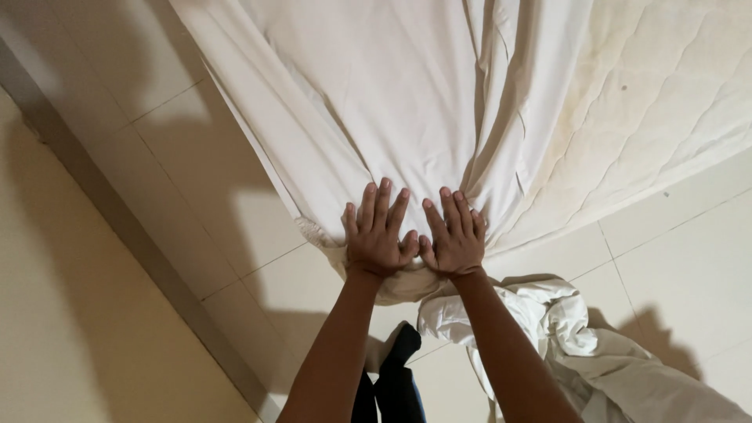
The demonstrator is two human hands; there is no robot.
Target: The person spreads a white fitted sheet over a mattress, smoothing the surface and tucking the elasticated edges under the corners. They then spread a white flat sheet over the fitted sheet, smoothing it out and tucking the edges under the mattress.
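Both your hands, left hand (378,235) and right hand (453,235), press flat, fingers spread, side by side on the soft, light white cotton sheet (392,94) at the quilted cream mattress (666,86) corner; pinch its edge there.

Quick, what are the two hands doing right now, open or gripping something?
Left hand: open, fingers spread, pressed flat on the white sheet at the mattress corner; holding nothing.
Right hand: open, flat on the same sheet beside it; holding nothing.

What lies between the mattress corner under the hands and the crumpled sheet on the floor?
In the head view, only bare floor tile separates the mattress from the crumpled sheet; the right hand's forearm crosses above it.
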